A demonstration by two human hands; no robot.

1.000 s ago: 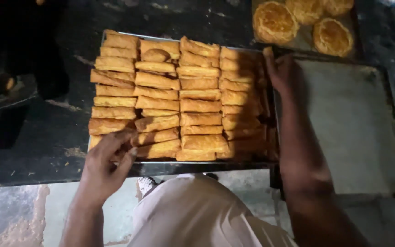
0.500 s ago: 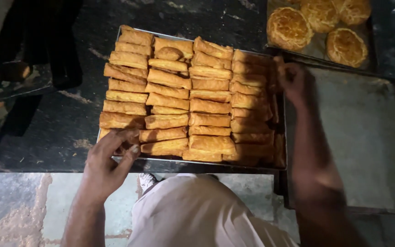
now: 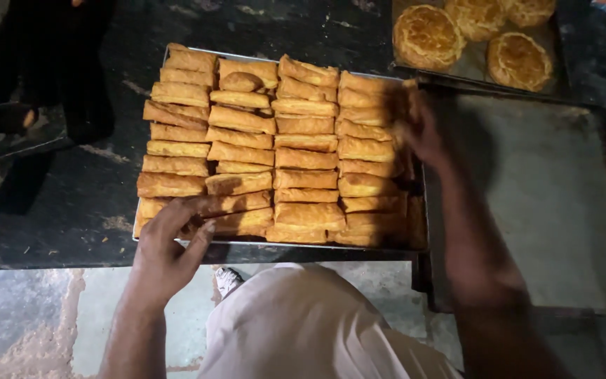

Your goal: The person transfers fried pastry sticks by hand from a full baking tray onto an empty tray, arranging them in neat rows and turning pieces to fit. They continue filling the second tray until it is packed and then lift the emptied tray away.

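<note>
Over the last second the tray of pastries (image 3: 177, 52) has hardly shifted on the dark table (image 3: 71, 224), the left hand (image 3: 170, 245) still curled over its near-left corner, the right hand (image 3: 422, 130) blurred at its right edge, grip unclear.

Three metal trays (image 3: 177, 50) sit on a dark counter (image 3: 92, 203): one packed with roughly three dozen rectangular golden puff pastries (image 3: 305, 158) in four columns, one holding four round flaky buns (image 3: 427, 35), one bare tray (image 3: 541, 182), while two hands (image 3: 170, 249) work among them.
</note>
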